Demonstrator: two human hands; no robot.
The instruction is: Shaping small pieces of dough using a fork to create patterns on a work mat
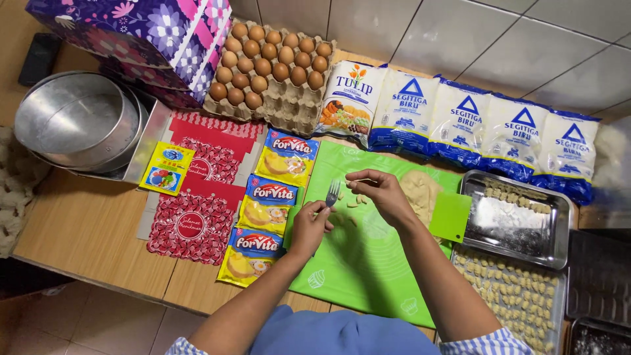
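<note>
Left hand (309,227) gripped a small silver metal fork (332,193), tines up, at frame centre over the bright green silicone mat (368,263). Right hand (384,194), just right of it, pinched narrow near small pale dough pieces (358,200) on the mat; whether it held one was unclear. Lower right sat a steel tray (559,309) of shaped dough bits.

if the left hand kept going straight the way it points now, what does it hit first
Likely the fork it already touches; the left hand points up the green mat, with small dough pieces and the right hand just beyond. Depth is unclear.
</note>
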